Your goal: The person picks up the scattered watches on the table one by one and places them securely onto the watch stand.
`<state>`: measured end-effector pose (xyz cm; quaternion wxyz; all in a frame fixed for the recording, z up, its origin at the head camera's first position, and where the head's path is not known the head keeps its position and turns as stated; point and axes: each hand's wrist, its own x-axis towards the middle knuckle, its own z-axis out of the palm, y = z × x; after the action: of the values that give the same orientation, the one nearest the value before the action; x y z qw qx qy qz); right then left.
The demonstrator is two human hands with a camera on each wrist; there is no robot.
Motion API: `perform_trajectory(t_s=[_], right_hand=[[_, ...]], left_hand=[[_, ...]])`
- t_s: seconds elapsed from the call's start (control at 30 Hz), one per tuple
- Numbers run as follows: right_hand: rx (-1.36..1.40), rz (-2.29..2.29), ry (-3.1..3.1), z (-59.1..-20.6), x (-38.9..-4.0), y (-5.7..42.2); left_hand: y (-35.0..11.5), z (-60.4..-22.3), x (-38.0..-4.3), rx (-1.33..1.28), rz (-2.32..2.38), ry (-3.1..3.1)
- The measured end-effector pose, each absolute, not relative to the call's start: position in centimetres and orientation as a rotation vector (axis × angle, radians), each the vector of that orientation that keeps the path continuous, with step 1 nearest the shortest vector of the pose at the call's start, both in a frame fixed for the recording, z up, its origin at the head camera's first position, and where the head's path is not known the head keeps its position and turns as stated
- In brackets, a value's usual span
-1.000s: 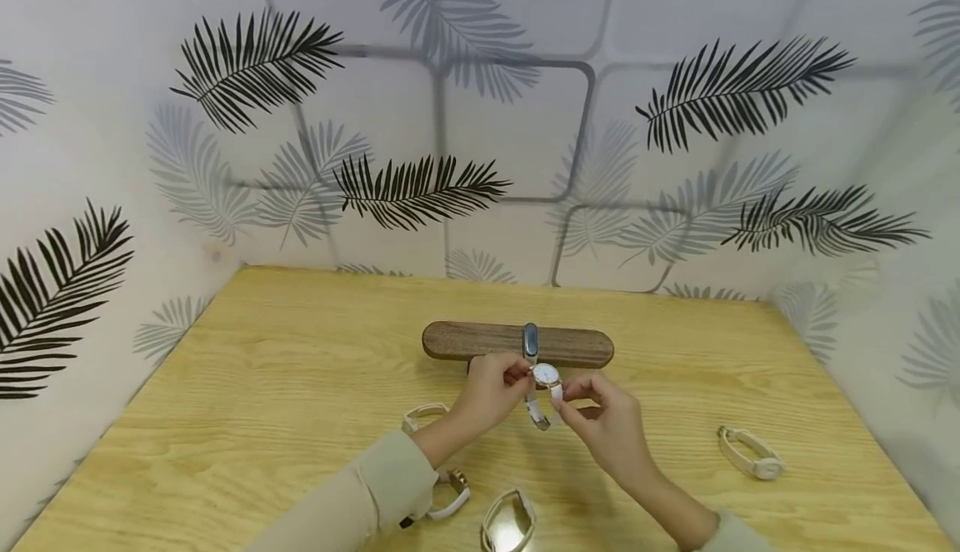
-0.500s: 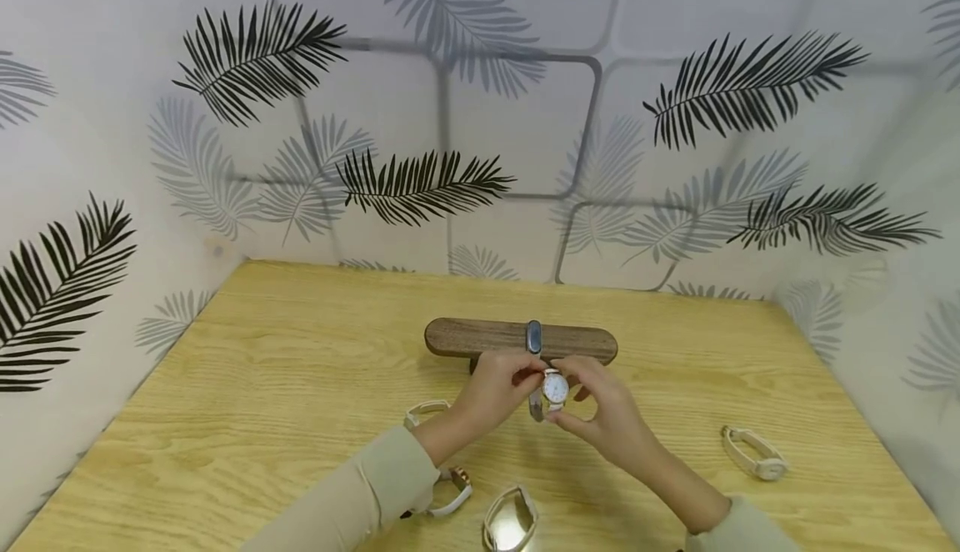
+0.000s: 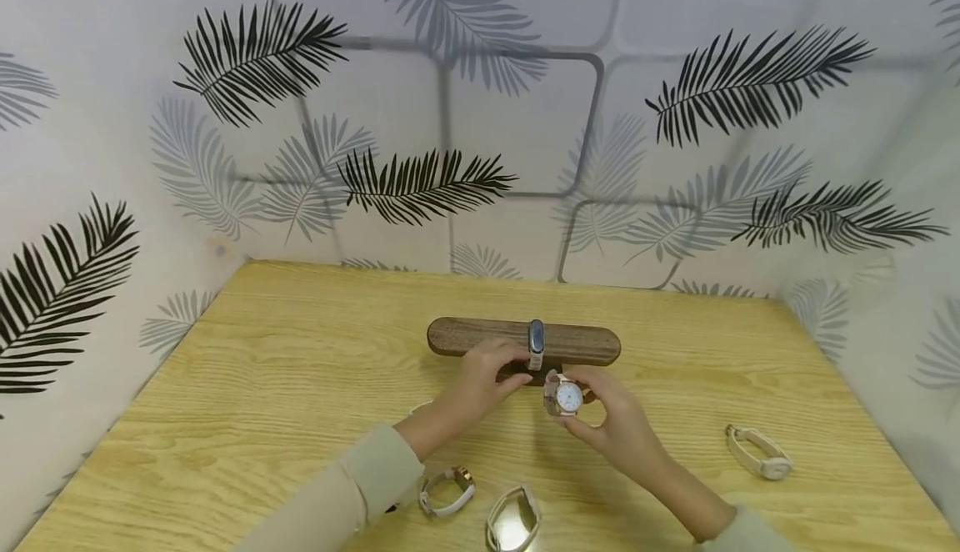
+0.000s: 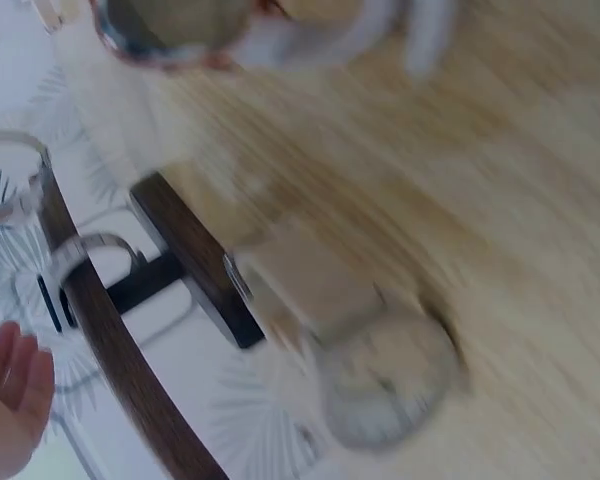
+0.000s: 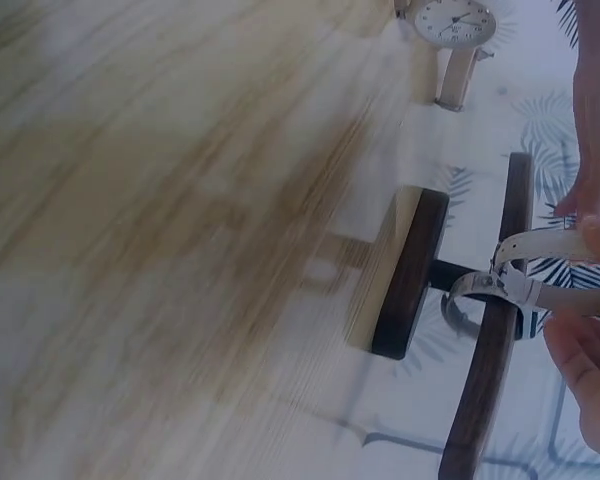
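My right hand [image 3: 618, 423] pinches a wristwatch [image 3: 568, 397] with a round white face and a pale strap, its thumb below and fingers above the case. In the right wrist view the strap [image 5: 550, 245] of this watch overlaps the bar of a dark wooden watch stand [image 5: 492, 370]. My left hand [image 3: 483, 377] is off the watch, its thumb and fingers apart, just in front of the stand's bar [image 3: 472, 335]. A fitness band [image 3: 536, 337] with a dark screen hangs looped around that bar. The left wrist view shows the left fingers [image 4: 15, 375] relaxed with nothing in them.
On the wooden table [image 3: 300, 352] lie a cream watch [image 3: 759, 452] at the right, a white-strapped watch [image 3: 447, 492] near the left sleeve, and another cream-strapped watch [image 3: 513, 519] at the front. A leaf-patterned wall covering [image 3: 487, 118] stands behind and at both sides.
The held watch has turned to face forward and moved slightly right and down with my right hand. My left hand has let go of it and drawn back left.
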<state>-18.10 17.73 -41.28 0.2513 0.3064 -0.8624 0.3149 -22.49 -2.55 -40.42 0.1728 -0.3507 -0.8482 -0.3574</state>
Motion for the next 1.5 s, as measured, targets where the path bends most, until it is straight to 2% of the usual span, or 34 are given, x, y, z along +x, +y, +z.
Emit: perform_trajectory(t_s=[0.37,0.7,1.13,1.5], right_hand=[[0.587,0.883,-2.425,-42.0,-18.4,21.8],[0.423,0.911,-2.425,-42.5,-20.4,25.4],[0.407,1.028,-2.572,-41.9,-24.0,25.6],[0.453,1.116,-2.672,-41.3,-24.9,24.9]], left_hand=[[-6.5,-40.4,-24.9,-0.707,-0.531,-2.566],[-7.9,-41.0,-26.1,-0.694,-0.265,-2.751],[-7.6,-40.6,-26.1,-0.707,-0.133,-2.781],[-7.5,-40.7,-26.0,-0.709,-0.088,-2.788]])
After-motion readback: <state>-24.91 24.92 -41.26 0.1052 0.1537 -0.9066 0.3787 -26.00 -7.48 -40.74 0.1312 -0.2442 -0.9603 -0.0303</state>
